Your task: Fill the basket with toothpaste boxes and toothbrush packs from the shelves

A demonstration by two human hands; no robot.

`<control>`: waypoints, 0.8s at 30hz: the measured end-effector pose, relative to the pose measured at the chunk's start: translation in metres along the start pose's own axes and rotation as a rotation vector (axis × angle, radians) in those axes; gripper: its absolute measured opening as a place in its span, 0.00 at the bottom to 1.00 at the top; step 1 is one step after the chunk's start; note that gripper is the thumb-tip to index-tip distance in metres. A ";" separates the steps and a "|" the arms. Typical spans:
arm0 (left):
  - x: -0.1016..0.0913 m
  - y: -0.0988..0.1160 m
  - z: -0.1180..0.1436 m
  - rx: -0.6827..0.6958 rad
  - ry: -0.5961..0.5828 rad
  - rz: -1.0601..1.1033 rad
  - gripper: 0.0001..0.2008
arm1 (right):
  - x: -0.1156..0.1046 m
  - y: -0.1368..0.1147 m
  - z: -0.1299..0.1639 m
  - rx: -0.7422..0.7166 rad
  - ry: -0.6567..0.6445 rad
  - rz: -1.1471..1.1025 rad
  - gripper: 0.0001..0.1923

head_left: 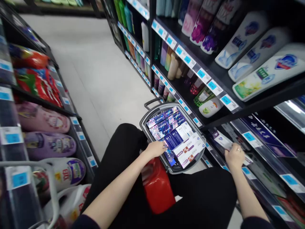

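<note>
Fingers of the right hand (234,157) bend closely over a long white carton (221,139), closed around it near its middle, while those of the left hand (154,149) are slightly curled, close together, their tips touching the boxes in the basket; whether they pinch one, I cannot tell. Biggest around them is the dark shelving (252,106) on the right, where the carton lies at a slant along a lower tier, below the row of big white bottles (267,73). Next come the wearer's legs in black trousers (208,190), spread, with the grey basket (190,118) in front, close beside the shelving. Between the thighs sits a glossy red object (158,187), just below the basket's near edge. Smaller are the packed boxes: dark blue ones (175,140) by the left fingertips, white ones (190,148) nearer the right side. Blue price labels (226,100) line the shelf edges, and a ring (238,149) circles one right finger.
</note>
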State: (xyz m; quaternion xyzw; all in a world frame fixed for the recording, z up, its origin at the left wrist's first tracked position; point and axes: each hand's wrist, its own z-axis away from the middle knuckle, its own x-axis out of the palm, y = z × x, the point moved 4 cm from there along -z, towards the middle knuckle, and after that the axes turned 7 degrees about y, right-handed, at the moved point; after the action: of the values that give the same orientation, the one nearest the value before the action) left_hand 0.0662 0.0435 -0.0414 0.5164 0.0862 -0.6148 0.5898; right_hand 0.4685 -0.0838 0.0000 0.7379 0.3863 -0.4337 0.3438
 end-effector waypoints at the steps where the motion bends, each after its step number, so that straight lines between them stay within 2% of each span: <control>1: -0.007 0.001 0.005 0.008 0.034 0.134 0.18 | -0.009 -0.013 0.011 -0.047 -0.001 -0.075 0.22; 4: -0.026 0.013 0.021 0.115 0.040 0.655 0.25 | -0.043 -0.072 0.037 -0.158 -0.071 -0.391 0.20; 6: -0.033 0.024 0.030 0.241 -0.005 0.902 0.36 | -0.066 -0.123 0.046 -0.215 -0.214 -0.665 0.20; 8: -0.033 0.030 0.035 0.321 -0.012 1.006 0.40 | -0.083 -0.171 0.052 -0.226 -0.397 -0.938 0.22; 10: -0.028 0.025 0.036 0.276 0.044 1.062 0.34 | -0.091 -0.202 0.055 -0.208 -0.517 -1.122 0.24; 12: -0.022 0.012 0.035 0.142 0.115 1.137 0.28 | -0.084 -0.210 0.057 -0.144 -0.601 -1.198 0.25; 14: -0.017 -0.002 0.033 -0.001 0.166 1.202 0.26 | -0.066 -0.197 0.061 -0.023 -0.665 -1.209 0.25; 16: -0.016 -0.012 0.031 -0.094 0.188 1.242 0.24 | -0.047 -0.179 0.068 0.158 -0.723 -1.290 0.25; 19: -0.018 -0.018 0.024 -0.140 0.204 1.305 0.19 | -0.027 -0.169 0.080 0.469 -0.788 -1.610 0.29; 21: -0.015 -0.018 0.018 -0.151 0.190 1.337 0.17 | -0.020 -0.177 0.085 0.663 -0.767 -1.796 0.30; 24: -0.008 -0.016 0.012 -0.170 0.175 1.325 0.18 | -0.010 -0.191 0.089 0.878 -0.641 -1.880 0.27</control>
State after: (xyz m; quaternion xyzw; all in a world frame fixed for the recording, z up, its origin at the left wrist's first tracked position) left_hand 0.0446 0.0448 -0.0378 0.4601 -0.1532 -0.0700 0.8717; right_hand 0.2657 -0.0723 -0.0583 0.0580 0.5004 -0.7963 -0.3349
